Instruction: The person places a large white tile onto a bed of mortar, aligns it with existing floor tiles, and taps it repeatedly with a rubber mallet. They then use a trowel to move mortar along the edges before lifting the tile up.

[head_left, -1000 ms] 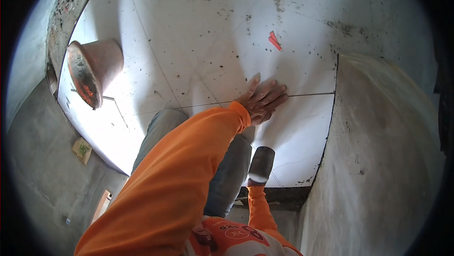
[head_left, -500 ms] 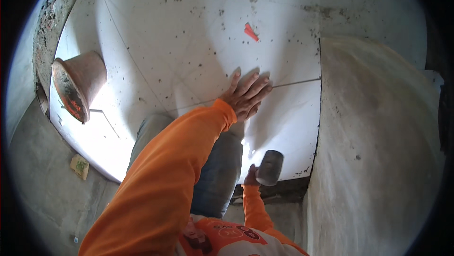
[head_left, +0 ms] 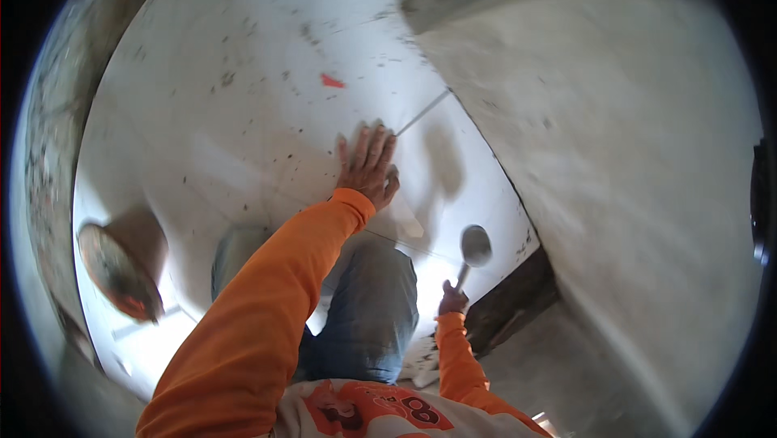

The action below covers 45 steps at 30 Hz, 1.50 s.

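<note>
My left hand (head_left: 371,169) lies flat on the white tiled floor (head_left: 243,130), its fingers stretched out close to a dark joint between tiles. Lower and to the right, my right hand (head_left: 454,299) grips the handle of a rubber mallet (head_left: 476,246). The mallet's dark grey head points away from me and stands above the tile near its right edge. A small red piece (head_left: 332,81) rests on the floor beyond my left fingers.
At the left a brown bucket (head_left: 125,268) lies tipped on its side. A pale plastered wall (head_left: 615,130) runs along the right. Near my right hand the tiles end at a dark gap (head_left: 514,300). My knees are on the floor below my left hand.
The view has turned, shifting floor and wall. My right hand has swung the mallet outward, so its head now sits farther from me than the hand. My left hand stays pressed to the floor.
</note>
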{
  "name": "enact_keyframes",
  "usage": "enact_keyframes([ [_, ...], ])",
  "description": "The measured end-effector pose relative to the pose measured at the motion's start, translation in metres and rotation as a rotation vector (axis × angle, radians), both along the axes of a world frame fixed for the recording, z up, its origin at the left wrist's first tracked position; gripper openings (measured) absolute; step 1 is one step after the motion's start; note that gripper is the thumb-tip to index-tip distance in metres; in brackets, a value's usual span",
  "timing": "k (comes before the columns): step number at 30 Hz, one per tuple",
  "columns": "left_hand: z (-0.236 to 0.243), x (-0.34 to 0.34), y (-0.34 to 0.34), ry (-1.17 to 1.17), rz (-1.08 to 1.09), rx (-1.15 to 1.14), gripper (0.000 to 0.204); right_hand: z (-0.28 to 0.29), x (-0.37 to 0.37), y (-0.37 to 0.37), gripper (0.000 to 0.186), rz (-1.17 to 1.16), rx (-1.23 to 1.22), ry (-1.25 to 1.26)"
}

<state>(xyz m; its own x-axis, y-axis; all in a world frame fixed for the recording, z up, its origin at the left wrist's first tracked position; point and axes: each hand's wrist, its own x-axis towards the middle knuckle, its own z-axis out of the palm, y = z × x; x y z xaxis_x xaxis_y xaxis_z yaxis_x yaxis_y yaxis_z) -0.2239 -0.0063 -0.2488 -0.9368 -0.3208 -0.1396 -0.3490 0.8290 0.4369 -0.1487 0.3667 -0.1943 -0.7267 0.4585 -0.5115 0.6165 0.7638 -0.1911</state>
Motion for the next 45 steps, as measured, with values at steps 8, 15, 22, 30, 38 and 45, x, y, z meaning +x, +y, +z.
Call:
enact_keyframes([
  [8,0.001,0.018,0.004,0.125,-0.262,-0.015,0.072,0.044,0.29,0.087,0.059,-0.395,0.619,0.063],
  [15,-0.01,0.117,-0.005,0.12,-0.482,-0.135,0.064,0.019,0.455,0.073,0.067,-0.585,0.45,-0.223],
  [22,-0.002,0.149,0.002,-0.109,-0.514,-0.277,0.064,0.011,0.5,0.033,0.067,-0.664,0.265,-0.131],
  [30,0.006,0.18,0.03,0.104,-0.743,-0.449,0.065,-0.002,0.426,0.08,0.051,-0.393,0.605,0.53],
  [38,-0.006,0.173,0.074,0.207,-0.835,-0.416,0.056,-0.028,0.078,0.011,0.062,0.659,-0.036,0.836],
  [45,-0.002,0.137,0.123,0.095,-1.022,-0.193,0.054,-0.047,-0.111,-0.081,0.064,1.01,-0.181,0.574],
])
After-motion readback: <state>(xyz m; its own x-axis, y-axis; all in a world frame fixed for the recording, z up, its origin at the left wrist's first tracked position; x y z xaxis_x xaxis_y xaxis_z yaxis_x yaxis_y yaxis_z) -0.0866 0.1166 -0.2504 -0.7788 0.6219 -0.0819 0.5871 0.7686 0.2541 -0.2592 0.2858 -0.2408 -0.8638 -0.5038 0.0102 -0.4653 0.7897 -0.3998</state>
